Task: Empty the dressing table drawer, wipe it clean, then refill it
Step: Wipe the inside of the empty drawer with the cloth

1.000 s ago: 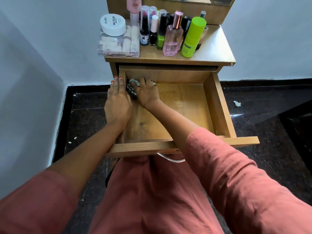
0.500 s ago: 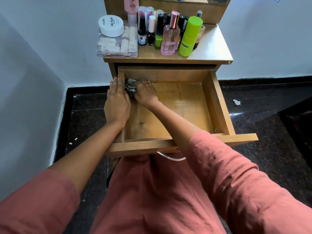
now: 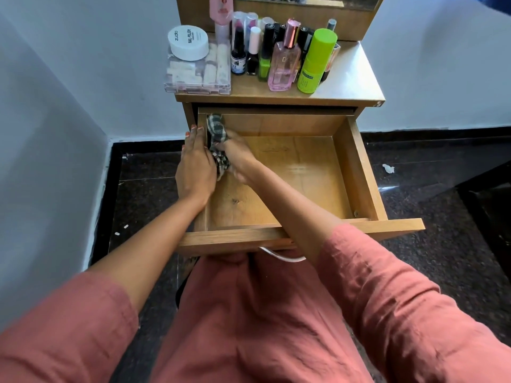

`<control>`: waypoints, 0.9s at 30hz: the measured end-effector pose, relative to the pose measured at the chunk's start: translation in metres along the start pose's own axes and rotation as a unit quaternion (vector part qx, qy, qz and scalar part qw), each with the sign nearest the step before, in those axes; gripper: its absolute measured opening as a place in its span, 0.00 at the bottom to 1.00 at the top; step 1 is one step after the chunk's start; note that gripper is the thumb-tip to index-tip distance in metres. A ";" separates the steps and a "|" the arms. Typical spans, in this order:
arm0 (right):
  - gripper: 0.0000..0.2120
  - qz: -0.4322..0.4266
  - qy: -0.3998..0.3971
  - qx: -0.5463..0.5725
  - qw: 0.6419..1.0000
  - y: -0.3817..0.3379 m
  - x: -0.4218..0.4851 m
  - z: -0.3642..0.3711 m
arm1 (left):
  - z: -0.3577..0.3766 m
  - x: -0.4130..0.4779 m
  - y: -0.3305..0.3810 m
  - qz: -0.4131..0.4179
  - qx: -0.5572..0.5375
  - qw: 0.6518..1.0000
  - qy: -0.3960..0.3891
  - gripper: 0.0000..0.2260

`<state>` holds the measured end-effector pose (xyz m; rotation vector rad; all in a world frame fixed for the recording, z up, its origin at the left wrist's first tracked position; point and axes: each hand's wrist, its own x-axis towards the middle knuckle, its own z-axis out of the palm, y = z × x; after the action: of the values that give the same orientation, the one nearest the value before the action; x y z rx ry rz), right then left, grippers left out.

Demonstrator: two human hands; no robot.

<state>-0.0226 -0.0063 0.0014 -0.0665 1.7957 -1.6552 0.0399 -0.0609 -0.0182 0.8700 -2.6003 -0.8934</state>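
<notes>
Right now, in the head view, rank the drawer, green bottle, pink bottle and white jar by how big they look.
1. Drawer, by far the largest.
2 and 3. Green bottle and pink bottle: they look about alike, so I leave them unranked.
4. White jar, the smallest.

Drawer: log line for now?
step: wipe | drawer: open, emptied | right hand: grips checked cloth, back-left corner | left hand: flat on left wall
</notes>
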 end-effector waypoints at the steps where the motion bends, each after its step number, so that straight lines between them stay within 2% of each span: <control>1: 0.17 -0.009 -0.011 -0.027 1.000 0.000 -0.003 -0.001 | 0.000 0.000 0.000 0.000 -0.001 1.000 0.000 0.20; 7: 0.15 0.029 -0.086 -0.161 0.983 0.013 -0.015 -0.006 | -0.002 0.000 0.000 -0.013 -0.033 0.999 -0.004 0.20; 11: 0.15 0.047 -0.114 -0.165 0.978 0.010 -0.018 -0.005 | -0.002 0.000 -0.001 -0.003 -0.045 0.999 -0.009 0.20; 18: 0.17 0.006 -0.040 -0.099 0.994 -0.025 -0.013 0.000 | -0.009 0.003 -0.006 0.038 -0.017 0.999 -0.031 0.21; 27: 0.18 0.006 -0.064 -0.161 0.985 0.003 -0.015 0.005 | -0.006 0.000 -0.009 0.040 -0.050 0.998 -0.024 0.20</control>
<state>-0.0078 -0.0028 0.0058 -0.2997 1.9416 -1.3075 0.0465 -0.0696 -0.0189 0.7215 -2.5840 -1.0244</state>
